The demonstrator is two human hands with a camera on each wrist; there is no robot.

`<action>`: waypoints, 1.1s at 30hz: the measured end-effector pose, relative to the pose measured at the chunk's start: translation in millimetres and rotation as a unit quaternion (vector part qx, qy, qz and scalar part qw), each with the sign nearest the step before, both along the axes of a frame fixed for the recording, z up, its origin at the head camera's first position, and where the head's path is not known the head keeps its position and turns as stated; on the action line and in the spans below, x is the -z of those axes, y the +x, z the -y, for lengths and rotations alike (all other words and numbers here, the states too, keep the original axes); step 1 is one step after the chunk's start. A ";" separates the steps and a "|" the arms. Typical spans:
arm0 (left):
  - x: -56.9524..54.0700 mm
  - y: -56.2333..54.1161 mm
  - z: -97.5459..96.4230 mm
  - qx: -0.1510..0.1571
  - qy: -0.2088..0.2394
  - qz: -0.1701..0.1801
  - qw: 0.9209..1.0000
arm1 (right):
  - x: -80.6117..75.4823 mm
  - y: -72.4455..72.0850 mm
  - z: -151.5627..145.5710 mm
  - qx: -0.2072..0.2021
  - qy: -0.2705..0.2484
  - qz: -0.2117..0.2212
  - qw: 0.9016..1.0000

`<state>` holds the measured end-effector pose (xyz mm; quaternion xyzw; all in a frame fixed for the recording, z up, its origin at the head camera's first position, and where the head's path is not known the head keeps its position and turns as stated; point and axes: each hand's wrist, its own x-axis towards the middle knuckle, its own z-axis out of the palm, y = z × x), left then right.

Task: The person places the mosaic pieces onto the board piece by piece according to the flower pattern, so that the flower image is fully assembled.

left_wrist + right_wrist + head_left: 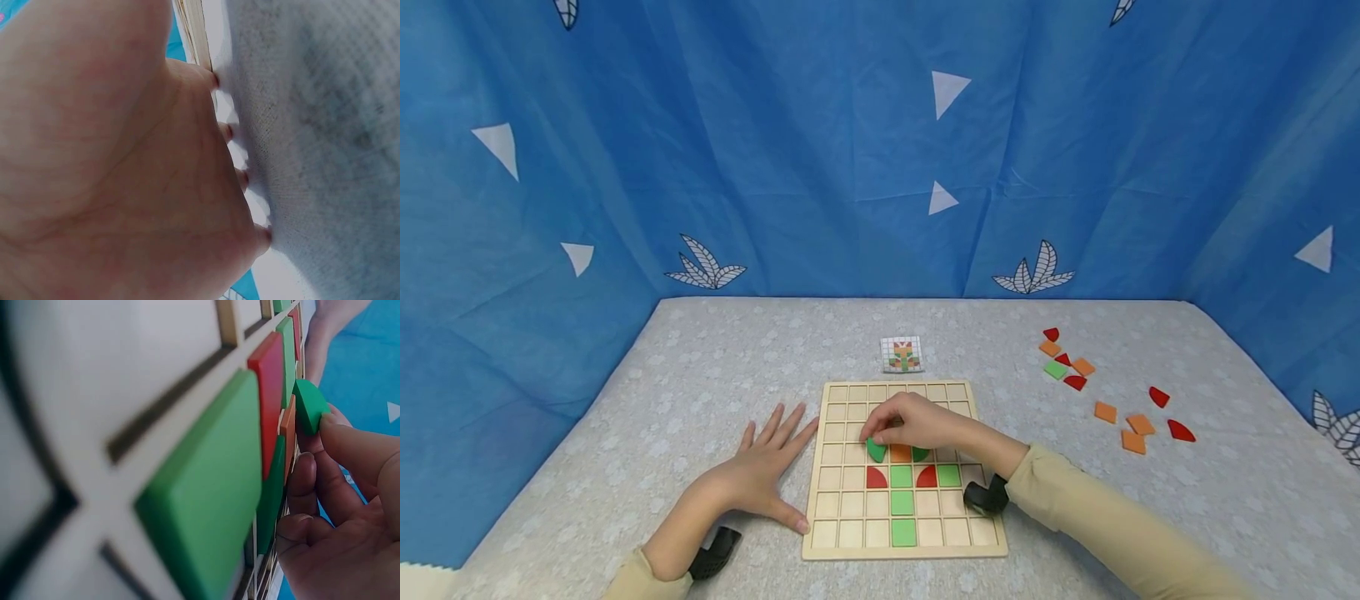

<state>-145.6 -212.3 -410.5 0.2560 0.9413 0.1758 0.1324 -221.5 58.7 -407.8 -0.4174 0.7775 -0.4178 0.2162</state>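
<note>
The right hand (917, 421) pinches 1 dark-green quarter-round tile (310, 407), tilted over the pale wooden grid board (904, 553); the left hand (758, 479), spread wide, lies against its edge, apparently steadying it.

No text, label, brand, number or sign legible in any view (the card (901, 355) bears a coloured grid pattern, its detail small).

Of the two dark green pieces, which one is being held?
The dark green piece left of the orange square in the head view: the right hand pinches it, while the other green piece lies on the board.
</note>
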 end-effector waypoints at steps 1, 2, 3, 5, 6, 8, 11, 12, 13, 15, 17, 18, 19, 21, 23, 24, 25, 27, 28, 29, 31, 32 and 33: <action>0.0 -0.1 0.0 0.000 0.001 0.001 1.000 | -0.3 -0.1 0.2 0.000 0.001 0.000 1.000; 0.0 -0.1 0.0 0.000 0.001 0.001 1.000 | -0.4 -0.2 0.3 -0.002 0.002 -0.002 1.000; 0.1 -0.2 0.1 0.000 -0.001 0.001 1.000 | -0.5 -0.2 0.4 -0.003 0.002 -0.003 1.000; 0.1 -0.2 0.0 0.000 -0.001 0.000 1.000 | -0.5 -0.1 0.4 -0.007 0.000 -0.005 1.000; 0.1 -0.3 -0.1 0.000 -0.001 -0.001 1.000 | -0.3 0.0 0.3 -0.010 -0.002 -0.008 1.000; -0.2 -0.2 -0.2 -0.001 -0.001 -0.002 1.000 | -0.2 0.2 0.1 -0.015 -0.009 -0.015 1.000; -0.6 -0.1 -0.3 -0.002 0.000 -0.001 1.000 | 0.6 0.5 -0.6 -0.019 -0.016 -0.024 0.999; -0.6 -0.1 -0.4 -0.002 0.000 -0.001 1.000 | 1.0 0.5 -0.9 -0.019 -0.017 -0.027 0.999; -0.6 -0.1 -0.3 -0.002 0.000 -0.001 1.000 | 1.4 0.6 -1.2 -0.018 -0.016 -0.030 0.999; -0.5 0.0 -0.2 -0.002 0.000 0.000 1.000 | 1.8 1.0 -1.3 -0.017 -0.011 -0.035 0.999; -0.3 0.1 -0.1 -0.002 0.001 -0.001 1.000 | 1.8 1.5 -1.2 -0.016 -0.004 -0.042 0.999; -0.3 0.2 -0.1 -0.002 0.001 -0.001 1.000 | 1.7 1.7 -1.2 -0.015 -0.002 -0.045 0.999; -0.4 0.3 -0.1 -0.003 0.001 -0.001 1.000 | 1.3 2.1 -1.1 -0.014 0.001 -0.048 0.999; -0.6 0.4 -0.1 -0.003 0.002 -0.001 1.000 | 0.4 2.9 -1.0 -0.013 0.005 -0.051 0.999; -0.9 0.5 -0.2 -0.003 0.002 -0.001 1.000 | -0.5 3.5 -1.1 -0.012 0.006 -0.055 0.998; -1.0 0.5 -0.2 -0.003 0.003 -0.001 1.000 | -1.0 3.9 -1.2 -0.012 0.006 -0.057 0.998; -1.1 0.6 -0.3 -0.003 0.003 0.000 1.000 | -1.4 4.2 -1.3 -0.012 0.005 -0.059 0.998; -1.2 0.6 -0.3 -0.001 0.004 0.000 1.000 | -1.8 4.7 -1.6 -0.013 0.007 -0.066 0.998; -1.1 0.7 -0.3 -0.001 0.005 -0.001 1.000 | -1.8 4.7 -1.8 -0.013 0.007 -0.068 0.998; -1.1 0.6 -0.2 0.000 0.004 -0.001 1.000 | -1.6 4.7 -1.8 -0.014 0.008 -0.069 0.997; -0.9 0.5 -0.1 0.002 0.004 0.000 1.000 | -1.3 4.8 -1.9 -0.014 0.009 -0.070 0.997; -0.8 0.4 0.0 0.003 0.003 0.000 1.000 | -1.3 4.9 -2.0 -0.014 0.010 -0.070 0.997; -0.7 0.3 0.1 0.003 0.002 0.001 1.000 | -1.3 5.0 -2.0 -0.014 0.010 -0.069 0.998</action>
